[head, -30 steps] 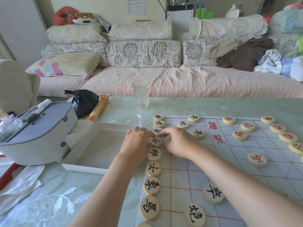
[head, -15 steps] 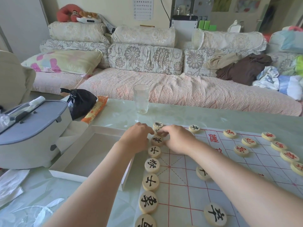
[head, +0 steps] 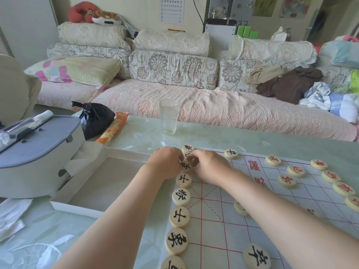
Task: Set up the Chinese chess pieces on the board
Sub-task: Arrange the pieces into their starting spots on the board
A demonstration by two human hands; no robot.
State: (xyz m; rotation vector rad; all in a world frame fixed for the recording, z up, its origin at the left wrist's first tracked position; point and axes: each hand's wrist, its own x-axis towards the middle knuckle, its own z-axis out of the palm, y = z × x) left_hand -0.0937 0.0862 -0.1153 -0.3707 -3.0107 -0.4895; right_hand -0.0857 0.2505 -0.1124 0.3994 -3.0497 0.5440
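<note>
The white board sheet (head: pixel 272 210) with red lines lies on the glass table. Black-lettered round pieces (head: pixel 179 216) form a column along its left edge, and red-lettered pieces (head: pixel 287 181) sit on the right side. My left hand (head: pixel 165 164) and right hand (head: pixel 209 166) meet at the far end of the column. The curled left fingertips pinch the edge of a black piece (head: pixel 185 165). My right fingers pinch the half-hidden piece (head: pixel 187 154) just beyond it. One more black piece (head: pixel 188 148) lies past both hands.
A shallow white box lid (head: pixel 77 207) lies left of the board, with a grey-lidded container (head: pixel 38 152) beyond it. A drinking glass (head: pixel 168 116), a black bag (head: pixel 96 119) and an orange packet (head: pixel 112 131) stand at the table's far side, a sofa behind.
Both hands have crept a little farther along the column toward its far end, from one black piece to those beyond. The view has tilted up.
</note>
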